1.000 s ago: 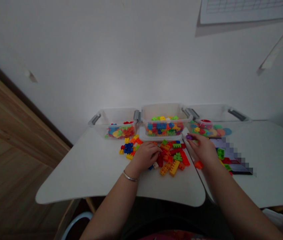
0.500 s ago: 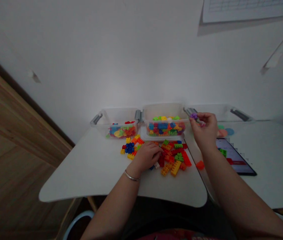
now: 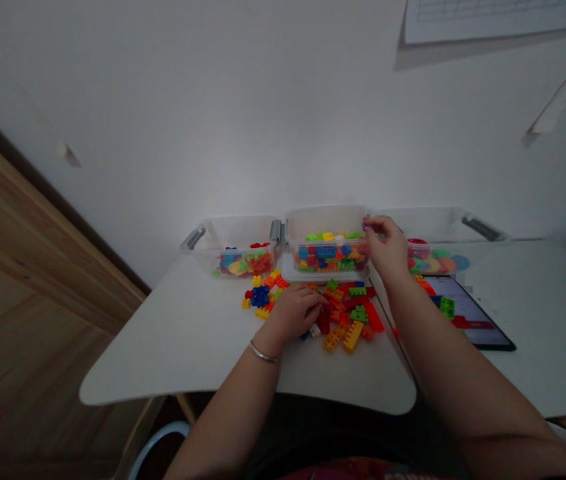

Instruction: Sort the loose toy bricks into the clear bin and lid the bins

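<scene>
My right hand (image 3: 387, 248) is at the right end of the middle clear plastic box (image 3: 330, 217). Its fingertips pinch a small knobbly purple piece (image 3: 365, 226), mostly hidden by the fingers. Inside that box lie mixed toy bricks (image 3: 330, 253) in several colours. On the table, my left hand (image 3: 297, 309) rests over a loose pile of building bricks, fingers loosely bent and slightly apart, with no piece seen in its grasp. A dark red brick (image 3: 323, 321) lies by its fingertips. Orange-yellow bricks (image 3: 353, 337) and a blue knobbly piece (image 3: 259, 296) lie around it.
A left clear box (image 3: 203, 261) and a right clear box (image 3: 433, 220) hold more coloured pieces. A tablet (image 3: 477, 320) lies on the white table (image 3: 163, 347), right of my right forearm, with a few bricks on or beside it. Behind the table stands a wall (image 3: 243, 133).
My right hand has moved left with the purple piece, from in front of the right box to the middle box's right end. My left hand has stayed in place.
</scene>
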`<state>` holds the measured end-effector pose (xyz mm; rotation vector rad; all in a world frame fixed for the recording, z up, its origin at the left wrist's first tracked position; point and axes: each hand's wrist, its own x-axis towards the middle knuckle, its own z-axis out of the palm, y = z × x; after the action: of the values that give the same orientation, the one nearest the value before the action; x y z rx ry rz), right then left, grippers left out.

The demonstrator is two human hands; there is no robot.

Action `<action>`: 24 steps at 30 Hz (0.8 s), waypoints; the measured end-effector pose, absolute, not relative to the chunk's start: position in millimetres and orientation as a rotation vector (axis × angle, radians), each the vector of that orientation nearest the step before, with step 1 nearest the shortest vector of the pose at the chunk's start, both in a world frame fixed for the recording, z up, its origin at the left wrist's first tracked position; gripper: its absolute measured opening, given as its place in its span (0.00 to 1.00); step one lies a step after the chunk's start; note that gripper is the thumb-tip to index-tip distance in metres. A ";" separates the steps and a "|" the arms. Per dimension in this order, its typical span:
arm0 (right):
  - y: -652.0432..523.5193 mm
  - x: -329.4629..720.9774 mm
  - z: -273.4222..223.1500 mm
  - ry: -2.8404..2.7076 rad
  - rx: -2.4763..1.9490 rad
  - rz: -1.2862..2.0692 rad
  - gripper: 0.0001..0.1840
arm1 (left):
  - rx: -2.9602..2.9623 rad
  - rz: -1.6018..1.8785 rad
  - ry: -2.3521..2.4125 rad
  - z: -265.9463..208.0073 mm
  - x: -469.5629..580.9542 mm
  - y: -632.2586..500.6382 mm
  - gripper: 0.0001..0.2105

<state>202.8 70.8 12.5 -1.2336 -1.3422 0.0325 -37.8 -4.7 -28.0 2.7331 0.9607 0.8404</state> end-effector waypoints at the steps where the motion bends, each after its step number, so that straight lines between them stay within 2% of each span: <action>1: 70.9 202.6 11.5 -1.340 -1.231 0.030 0.10 | 2.734 0.843 0.962 -28.0 -37.8 -4.7 0.08; 10: 66.9 202.1 3.2 -1.589 -1.355 -0.250 0.18 | 2.727 0.851 0.961 -27.9 -37.3 -4.8 0.08; 19: 46.7 220.3 7.2 -1.617 -1.188 -0.106 0.16 | 2.729 0.832 0.970 -27.7 -37.7 -5.3 0.08; 24: 10.8 241.0 4.5 -1.468 -1.411 -0.160 0.16 | 2.715 0.824 0.974 -25.5 -37.0 -6.5 0.09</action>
<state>241.0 10.8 4.5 -1.4111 -1.4676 -0.1599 -37.0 -6.5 -25.5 2.7154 0.9742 0.8240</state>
